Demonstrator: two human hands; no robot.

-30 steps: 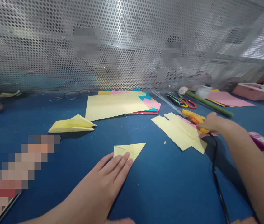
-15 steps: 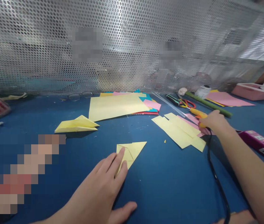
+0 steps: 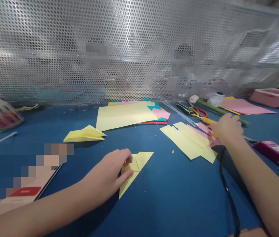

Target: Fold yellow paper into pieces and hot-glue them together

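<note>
In the head view my left hand (image 3: pixel 116 168) rests on a folded piece of yellow paper (image 3: pixel 141 159) on the blue table, its fingers curled and its thumb on the fold. Part of the paper is hidden beneath the hand. Off to the right, my right hand (image 3: pixel 228 130) is closed around a yellow hot glue gun (image 3: pixel 207 121), whose nozzle points left; a black cord (image 3: pixel 225 184) trails from it towards me. Cut yellow sheets (image 3: pixel 191 141) lie just left of that hand, over some pink paper.
A folded yellow paper plane (image 3: pixel 85 134) lies left of centre, near a stack of coloured paper (image 3: pixel 124 115). Scissors (image 3: pixel 201 112), a green stem (image 3: pixel 211 107) and a magenta power strip (image 3: pixel 277 154) are at the right. A perforated metal screen (image 3: pixel 129 49) stands behind.
My left hand has drawn its stretched fingers in and curled them over the paper's fold, with its wrist now further left. My right hand keeps the glue gun and has shifted only slightly.
</note>
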